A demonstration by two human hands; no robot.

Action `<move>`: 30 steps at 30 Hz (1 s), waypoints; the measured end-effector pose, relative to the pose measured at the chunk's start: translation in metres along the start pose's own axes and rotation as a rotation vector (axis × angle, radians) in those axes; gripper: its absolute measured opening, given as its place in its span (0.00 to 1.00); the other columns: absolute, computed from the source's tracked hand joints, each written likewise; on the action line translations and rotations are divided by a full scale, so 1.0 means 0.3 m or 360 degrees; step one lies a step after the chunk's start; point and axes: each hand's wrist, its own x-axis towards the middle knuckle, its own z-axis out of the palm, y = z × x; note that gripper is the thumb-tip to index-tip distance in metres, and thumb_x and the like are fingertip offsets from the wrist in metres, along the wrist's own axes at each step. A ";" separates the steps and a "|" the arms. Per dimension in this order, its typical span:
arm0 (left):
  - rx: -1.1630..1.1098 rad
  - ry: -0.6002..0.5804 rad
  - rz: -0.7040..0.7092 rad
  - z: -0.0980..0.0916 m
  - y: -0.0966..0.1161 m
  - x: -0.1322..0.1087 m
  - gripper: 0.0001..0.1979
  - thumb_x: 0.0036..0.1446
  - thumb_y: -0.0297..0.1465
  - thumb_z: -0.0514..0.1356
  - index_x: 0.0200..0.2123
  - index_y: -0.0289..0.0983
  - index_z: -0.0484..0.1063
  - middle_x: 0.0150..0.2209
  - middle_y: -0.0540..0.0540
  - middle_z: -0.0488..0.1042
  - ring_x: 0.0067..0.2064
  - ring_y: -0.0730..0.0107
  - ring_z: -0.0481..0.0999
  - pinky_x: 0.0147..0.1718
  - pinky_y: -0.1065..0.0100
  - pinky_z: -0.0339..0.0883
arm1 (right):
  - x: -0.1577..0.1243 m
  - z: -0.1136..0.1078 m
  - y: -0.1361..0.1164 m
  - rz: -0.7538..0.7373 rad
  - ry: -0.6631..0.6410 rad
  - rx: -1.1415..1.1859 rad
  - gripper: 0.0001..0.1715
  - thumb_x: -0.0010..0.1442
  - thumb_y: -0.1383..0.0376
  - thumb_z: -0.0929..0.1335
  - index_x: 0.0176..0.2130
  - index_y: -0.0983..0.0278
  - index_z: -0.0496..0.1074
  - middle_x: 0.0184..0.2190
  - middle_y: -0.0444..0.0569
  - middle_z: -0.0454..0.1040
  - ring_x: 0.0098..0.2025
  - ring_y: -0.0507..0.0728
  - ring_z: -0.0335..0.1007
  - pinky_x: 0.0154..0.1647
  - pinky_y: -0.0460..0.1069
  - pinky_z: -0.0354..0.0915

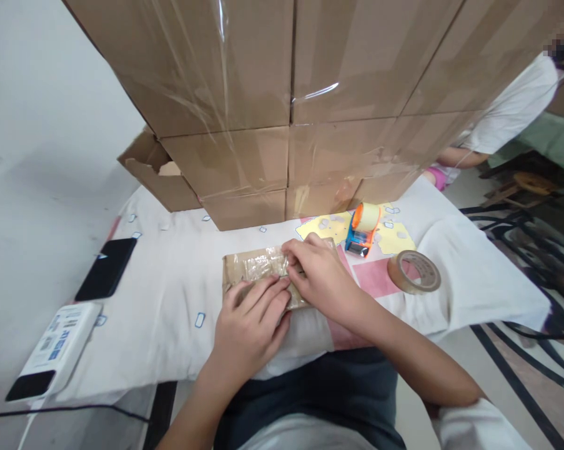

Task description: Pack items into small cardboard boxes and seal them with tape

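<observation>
A small flat cardboard box lies on the cloth-covered table, in front of my body. Glossy clear packing tape is stuck across its top. My left hand rests on the near left part of the box, its fingers stretched out over the top. Over the box's middle and right side, my right hand has thumb and fingertips pinched together at the taped surface. What lies between those fingertips is too small to make out. To the right stand an orange and blue tape dispenser and a brown roll of packing tape.
Stacked cardboard boxes bound in clear film rise behind the work. An open carton stands at their left. A black phone and a white power strip lie left. Another person's sleeve shows at right.
</observation>
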 end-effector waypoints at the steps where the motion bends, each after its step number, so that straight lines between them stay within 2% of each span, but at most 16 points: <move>1: 0.0003 -0.0003 -0.0003 0.000 0.001 0.000 0.10 0.65 0.30 0.59 0.48 0.38 0.72 0.55 0.47 0.79 0.57 0.59 0.77 0.55 0.53 0.58 | 0.004 -0.003 -0.002 0.0004 0.0009 -0.0085 0.12 0.62 0.71 0.67 0.47 0.63 0.70 0.43 0.52 0.74 0.48 0.63 0.63 0.47 0.55 0.59; 3: 0.0011 -0.0008 -0.0004 0.002 0.002 0.003 0.10 0.64 0.30 0.59 0.48 0.38 0.72 0.55 0.47 0.79 0.57 0.60 0.77 0.55 0.53 0.58 | 0.013 -0.009 -0.002 0.0059 0.0055 -0.0247 0.18 0.60 0.67 0.69 0.50 0.65 0.69 0.51 0.57 0.72 0.55 0.68 0.60 0.51 0.59 0.57; 5: 0.0024 -0.0009 -0.0007 0.004 0.003 0.007 0.10 0.64 0.29 0.59 0.48 0.38 0.72 0.55 0.47 0.79 0.56 0.60 0.77 0.55 0.53 0.58 | 0.020 -0.011 0.004 0.0137 0.0076 -0.0328 0.23 0.59 0.64 0.71 0.52 0.65 0.68 0.53 0.59 0.71 0.57 0.71 0.58 0.53 0.62 0.55; 11: 0.0036 -0.0056 -0.0050 0.004 0.008 0.015 0.09 0.64 0.31 0.59 0.47 0.38 0.71 0.57 0.47 0.78 0.60 0.59 0.74 0.57 0.52 0.57 | 0.027 -0.006 0.047 0.0220 -0.0078 -0.0173 0.16 0.61 0.59 0.70 0.47 0.62 0.69 0.46 0.52 0.77 0.52 0.67 0.67 0.52 0.62 0.54; 22: 0.0035 -0.0055 -0.0054 0.007 0.009 0.026 0.07 0.64 0.31 0.58 0.45 0.39 0.72 0.54 0.48 0.79 0.59 0.58 0.74 0.57 0.53 0.56 | 0.042 -0.007 0.053 0.0214 -0.0119 -0.0114 0.14 0.62 0.60 0.71 0.45 0.62 0.67 0.46 0.53 0.76 0.51 0.67 0.66 0.48 0.61 0.59; 25: -0.0004 -0.0014 -0.0049 0.013 0.012 0.022 0.06 0.64 0.30 0.58 0.44 0.39 0.72 0.54 0.48 0.80 0.60 0.56 0.72 0.59 0.53 0.56 | 0.042 -0.014 0.039 0.0247 -0.0106 -0.0152 0.15 0.60 0.60 0.71 0.45 0.62 0.68 0.45 0.54 0.76 0.51 0.67 0.66 0.48 0.61 0.59; 30: -0.0113 0.0186 -0.0087 0.048 0.010 0.010 0.07 0.65 0.31 0.57 0.44 0.41 0.74 0.50 0.49 0.81 0.58 0.55 0.73 0.65 0.52 0.51 | 0.037 -0.020 0.027 0.0241 -0.0104 -0.0186 0.13 0.61 0.59 0.69 0.44 0.63 0.69 0.45 0.56 0.76 0.51 0.68 0.66 0.47 0.61 0.61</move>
